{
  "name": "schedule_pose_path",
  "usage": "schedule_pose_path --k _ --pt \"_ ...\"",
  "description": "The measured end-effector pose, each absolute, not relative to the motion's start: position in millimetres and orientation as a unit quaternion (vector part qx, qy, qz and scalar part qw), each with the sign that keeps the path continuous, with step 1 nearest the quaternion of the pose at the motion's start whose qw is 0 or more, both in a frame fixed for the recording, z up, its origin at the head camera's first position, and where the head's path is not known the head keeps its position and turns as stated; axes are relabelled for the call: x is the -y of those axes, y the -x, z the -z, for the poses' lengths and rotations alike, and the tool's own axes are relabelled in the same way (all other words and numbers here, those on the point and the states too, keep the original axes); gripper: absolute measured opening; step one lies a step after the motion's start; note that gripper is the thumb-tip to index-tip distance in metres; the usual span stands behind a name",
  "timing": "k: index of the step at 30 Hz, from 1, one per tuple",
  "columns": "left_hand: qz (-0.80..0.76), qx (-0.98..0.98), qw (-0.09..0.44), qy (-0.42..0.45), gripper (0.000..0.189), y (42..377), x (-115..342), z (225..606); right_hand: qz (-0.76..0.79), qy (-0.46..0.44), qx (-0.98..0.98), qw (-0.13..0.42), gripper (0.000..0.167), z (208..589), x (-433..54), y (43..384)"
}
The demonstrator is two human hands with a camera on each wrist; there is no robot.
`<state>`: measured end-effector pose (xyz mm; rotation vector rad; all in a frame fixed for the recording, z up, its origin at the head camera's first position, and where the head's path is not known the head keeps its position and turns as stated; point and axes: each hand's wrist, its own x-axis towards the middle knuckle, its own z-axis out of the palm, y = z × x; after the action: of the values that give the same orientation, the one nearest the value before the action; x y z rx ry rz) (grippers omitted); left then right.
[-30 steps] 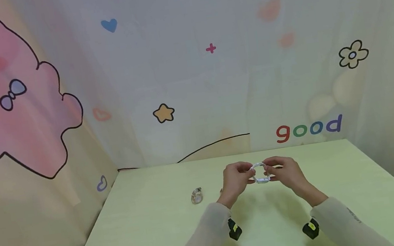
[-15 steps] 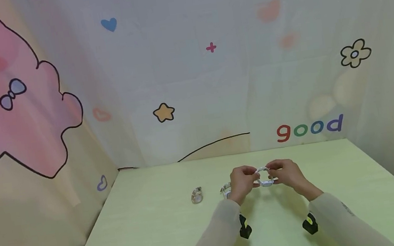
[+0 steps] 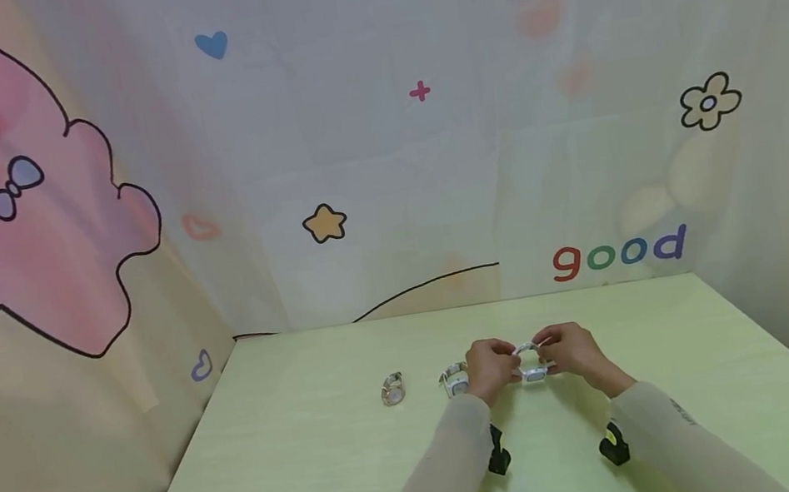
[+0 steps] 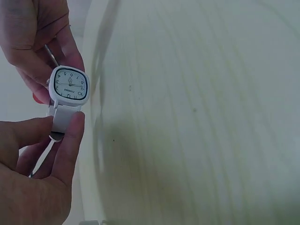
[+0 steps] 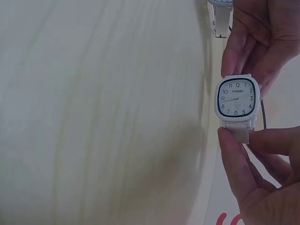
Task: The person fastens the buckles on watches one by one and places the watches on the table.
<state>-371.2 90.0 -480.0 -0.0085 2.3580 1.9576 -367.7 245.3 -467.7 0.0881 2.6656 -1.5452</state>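
Observation:
Both hands hold a white wristwatch [image 3: 535,375] between them, its strap forming an upright loop in the head view. The left hand [image 3: 490,369] pinches the strap on its left side, the right hand [image 3: 573,353] on its right. Seen in the left wrist view, the watch has a white squarish dial [image 4: 70,84] with a dark rim. Thumb and fingers of the right hand [image 5: 262,164] grip the strap just beside the case in the right wrist view.
Another white-strapped watch [image 3: 456,381] lies on the pale table [image 3: 281,464] close to the left hand. Farther left is a watch with a metallic-looking band [image 3: 393,390]. A printed curtain [image 3: 378,130] hangs behind the table's far edge.
Both hands have lowered the watch toward the table, the left hand also shifting right. The white-strapped watch beside the left hand has come into view from behind it.

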Motion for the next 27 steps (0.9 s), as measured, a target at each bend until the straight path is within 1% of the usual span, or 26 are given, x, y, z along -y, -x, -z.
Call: schedule_pose_path --k 9,15,20,27 --pt "-0.585 -0.811 0.011 0.020 0.010 373 -90 486 0.454 -0.009 -0.891 0.007 0.021 475 -241 371" --pt "-0.556 -0.831 -0.007 0.022 0.011 373 -87 486 0.418 -0.014 -0.908 0.012 0.024 476 -243 372" --pt "-0.539 -0.842 0.005 0.012 0.012 370 -83 481 0.412 -0.016 -0.911 0.019 0.028 473 -247 370" --pt "-0.538 -0.842 0.023 -0.040 0.015 364 -78 466 0.452 -0.019 -0.891 0.030 0.033 469 -255 363"
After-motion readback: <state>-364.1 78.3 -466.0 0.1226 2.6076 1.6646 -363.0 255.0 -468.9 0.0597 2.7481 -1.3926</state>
